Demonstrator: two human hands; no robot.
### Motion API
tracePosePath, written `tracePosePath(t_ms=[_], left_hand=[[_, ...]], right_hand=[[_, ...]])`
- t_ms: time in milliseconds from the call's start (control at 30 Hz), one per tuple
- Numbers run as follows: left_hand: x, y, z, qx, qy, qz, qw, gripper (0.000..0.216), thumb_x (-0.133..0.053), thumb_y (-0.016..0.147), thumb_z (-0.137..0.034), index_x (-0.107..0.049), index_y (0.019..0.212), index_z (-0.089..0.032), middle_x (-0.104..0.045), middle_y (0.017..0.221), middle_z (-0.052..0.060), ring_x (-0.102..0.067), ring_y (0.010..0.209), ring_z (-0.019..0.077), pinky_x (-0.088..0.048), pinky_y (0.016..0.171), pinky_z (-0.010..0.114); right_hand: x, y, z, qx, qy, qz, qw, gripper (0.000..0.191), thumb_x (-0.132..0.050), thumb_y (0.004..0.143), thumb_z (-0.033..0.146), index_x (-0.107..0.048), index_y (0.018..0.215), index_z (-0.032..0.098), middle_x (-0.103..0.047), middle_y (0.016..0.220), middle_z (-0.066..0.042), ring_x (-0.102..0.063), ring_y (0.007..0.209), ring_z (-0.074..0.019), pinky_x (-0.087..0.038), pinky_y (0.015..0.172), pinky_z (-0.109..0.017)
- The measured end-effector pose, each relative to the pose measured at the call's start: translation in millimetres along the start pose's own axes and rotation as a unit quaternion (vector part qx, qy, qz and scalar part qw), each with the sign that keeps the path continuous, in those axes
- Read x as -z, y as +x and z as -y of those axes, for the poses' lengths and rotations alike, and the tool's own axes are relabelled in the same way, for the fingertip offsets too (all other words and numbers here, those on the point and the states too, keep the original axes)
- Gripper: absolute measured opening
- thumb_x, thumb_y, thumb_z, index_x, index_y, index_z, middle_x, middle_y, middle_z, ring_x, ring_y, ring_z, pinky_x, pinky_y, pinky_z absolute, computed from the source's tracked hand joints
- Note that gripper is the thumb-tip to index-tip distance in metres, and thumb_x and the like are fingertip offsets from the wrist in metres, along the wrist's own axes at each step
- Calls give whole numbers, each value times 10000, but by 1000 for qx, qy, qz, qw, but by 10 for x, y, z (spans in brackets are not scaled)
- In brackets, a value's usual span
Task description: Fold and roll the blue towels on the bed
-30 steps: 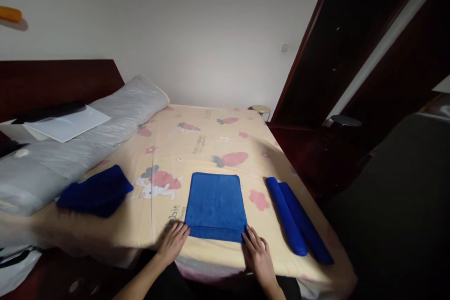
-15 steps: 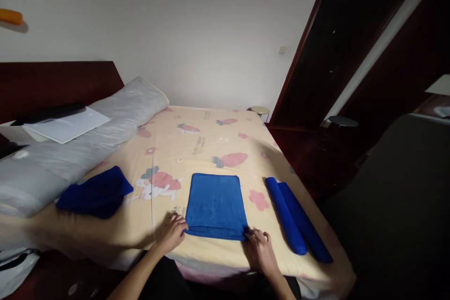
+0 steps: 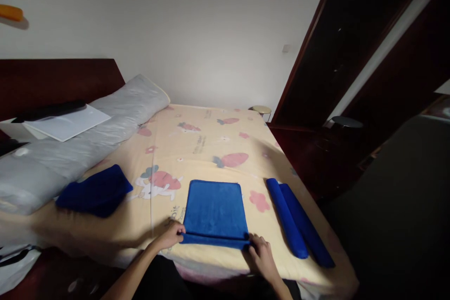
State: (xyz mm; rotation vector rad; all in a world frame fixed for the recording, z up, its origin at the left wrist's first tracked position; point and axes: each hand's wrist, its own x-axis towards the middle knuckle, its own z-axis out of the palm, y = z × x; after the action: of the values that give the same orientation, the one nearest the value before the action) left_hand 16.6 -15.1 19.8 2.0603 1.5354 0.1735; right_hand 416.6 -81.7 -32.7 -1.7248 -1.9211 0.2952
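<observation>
A blue cloth (image 3: pixel 215 208) lies flat on the bed in front of me, its near edge turned up into a narrow fold. My left hand (image 3: pixel 172 236) pinches the left end of that fold. At the right end, my right hand (image 3: pixel 260 253) grips the other corner between thumb and fingers. To the right lie two rolled blue cloths (image 3: pixel 287 219), side by side. A crumpled, darker-looking blue cloth (image 3: pixel 96 191) rests off to the left.
The bed (image 3: pixel 197 150) has a cream sheet with carrot and rabbit prints. A long grey pillow (image 3: pixel 119 115) lies along the headboard (image 3: pixel 56 77), with white papers (image 3: pixel 68 122) on it. Two stools, one beige (image 3: pixel 260 109) and one dark (image 3: pixel 346 122), stand beyond the bed's right side.
Both hands have drawn the near edge of the cloth slightly toward me, and the fold now stands up more. The cloth's far edge has also slid nearer.
</observation>
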Motion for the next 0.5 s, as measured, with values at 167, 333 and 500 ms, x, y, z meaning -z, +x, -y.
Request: tracePosePath(t_ms=[167,333,500], left_hand=[[-52,1,-26,42,40,-45,997,255,-529,689,-86,-632,883,-216,-656,878,-6,-624,868,164,-470,814,284],[-130,-78,-312,25,116,-94,989,392,-413,758,-17,-589,1075,-165,-631,1133,120,-558,1128,266,-381,1023,467],[-537,-172,-701,-83,150,-33,985,407,-372,855,-48,-605,1134,-231,-646,1222,71,-541,1217,217,-361,1096,398]], right_hand=[[-107,68,-9,-22,-28,-45,998,286,-473,811,280,-665,1021,241,-731,959,-71,-660,895,-256,-511,772,-389],[-230,25,311,-38,-76,-116,990,364,-447,813,150,-617,1125,226,-680,1033,-112,-616,935,-278,-478,800,-431],[-489,-120,954,154,-57,-30,986,563,-413,774,25,-543,1265,267,-652,1247,-60,-585,1119,-228,-437,952,-399]])
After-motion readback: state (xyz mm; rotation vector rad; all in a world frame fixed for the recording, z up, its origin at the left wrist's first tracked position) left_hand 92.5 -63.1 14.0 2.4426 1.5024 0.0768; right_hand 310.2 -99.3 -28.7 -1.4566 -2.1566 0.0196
